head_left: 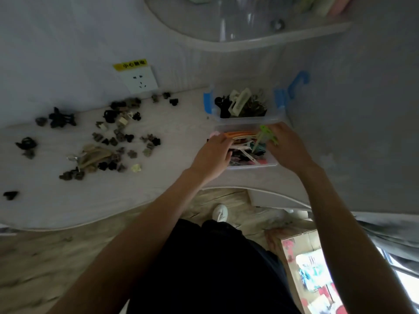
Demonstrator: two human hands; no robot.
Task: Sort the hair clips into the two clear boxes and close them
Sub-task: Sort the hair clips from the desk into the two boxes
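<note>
Hair clips, several dozen, lie scattered at nine o'clock on the pale table; two clear boxes stand open at one o'clock, both holding clips. The left hand pinches an orange clip and the right hand a green clip over the nearer box. A wall socket sits at eleven o'clock; wood floor below.

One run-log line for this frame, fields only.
near box: open, both hands in it | left hand: on colored clips | right hand: holding green clip | table: dark clips unsorted
</note>
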